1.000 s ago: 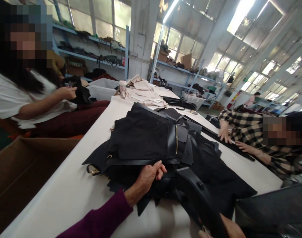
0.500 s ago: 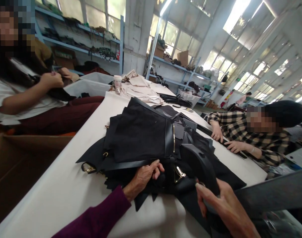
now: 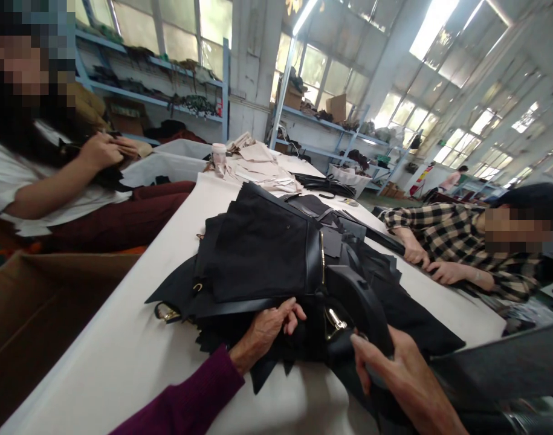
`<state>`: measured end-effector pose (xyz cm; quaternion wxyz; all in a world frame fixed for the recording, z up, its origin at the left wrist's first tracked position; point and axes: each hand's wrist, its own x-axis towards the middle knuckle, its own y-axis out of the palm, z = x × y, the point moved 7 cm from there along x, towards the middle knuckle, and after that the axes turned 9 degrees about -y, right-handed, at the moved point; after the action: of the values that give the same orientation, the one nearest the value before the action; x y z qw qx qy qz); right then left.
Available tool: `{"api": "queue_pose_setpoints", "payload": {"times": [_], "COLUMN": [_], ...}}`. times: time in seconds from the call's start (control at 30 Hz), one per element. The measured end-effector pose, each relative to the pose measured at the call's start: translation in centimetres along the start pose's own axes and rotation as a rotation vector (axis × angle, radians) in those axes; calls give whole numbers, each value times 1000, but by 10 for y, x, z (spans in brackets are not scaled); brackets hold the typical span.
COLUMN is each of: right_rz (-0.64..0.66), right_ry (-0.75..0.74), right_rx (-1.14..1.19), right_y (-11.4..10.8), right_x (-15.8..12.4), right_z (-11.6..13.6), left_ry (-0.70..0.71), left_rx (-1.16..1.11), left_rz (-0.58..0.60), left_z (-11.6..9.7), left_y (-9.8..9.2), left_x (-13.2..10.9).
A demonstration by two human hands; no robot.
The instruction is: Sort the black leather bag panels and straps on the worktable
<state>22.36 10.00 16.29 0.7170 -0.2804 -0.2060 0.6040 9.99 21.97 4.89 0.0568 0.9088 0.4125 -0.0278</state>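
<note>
A stack of black fabric bag panels [image 3: 262,248] with leather edging and a gold zipper lies on the white table. My left hand [image 3: 271,326] is at the near edge of the top panel, its fingers curled and pinching that edge. In my right hand [image 3: 398,368] is a wide black leather strap [image 3: 360,299], which arches up from the stack; thumb and fingers are closed round it. Between the hands a gold metal clasp [image 3: 336,320] shows. Another gold clasp [image 3: 167,313] lies at the stack's left. The far sides of my right fingers are hidden.
Beige sheets [image 3: 262,163] and a bundle of black straps [image 3: 324,184] lie farther along the table [image 3: 122,338]. A cardboard box [image 3: 45,314] stands left. One co-worker [image 3: 99,151] sits left; another in a checked shirt [image 3: 439,241] works at right. A dark metal bar [image 3: 503,362] juts in from the right.
My right hand has drawn the strap slightly nearer to me. The left hand keeps its place on the panel edge. The view has shifted a little, and the right co-worker's hands have moved along the table.
</note>
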Motion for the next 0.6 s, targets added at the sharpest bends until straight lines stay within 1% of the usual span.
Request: {"api": "queue_pose_setpoints", "payload": {"times": [0.07, 0.13, 0.2, 0.3, 0.37, 0.43, 0.5, 0.6], "right_rz": [-5, 55, 117, 153, 166, 169, 144, 87], "right_ry": [3, 28, 64, 99, 72, 23, -9, -47], "right_rx": [-28, -32, -27, -6, 23, 53, 67, 64], "right_y": [-9, -6, 6, 27, 38, 43, 39, 22], "right_x": [-3, -10, -18, -23, -20, -11, 0, 17], "right_z": [-1, -4, -7, -7, -2, 5, 12, 21], "left_ry": [-18, -34, -54, -6, 45, 51, 30, 1], "left_rx": [-37, -44, -32, 77, 195, 264, 271, 235], "left_rz": [2, -22, -34, 26, 67, 101, 127, 132], "left_z": [-2, -5, -6, -6, -5, 0, 5, 6], "left_y": [2, 0, -3, -4, -5, -4, -1, 4], "left_x": [-1, -1, -2, -2, -3, -6, -8, -11]}}
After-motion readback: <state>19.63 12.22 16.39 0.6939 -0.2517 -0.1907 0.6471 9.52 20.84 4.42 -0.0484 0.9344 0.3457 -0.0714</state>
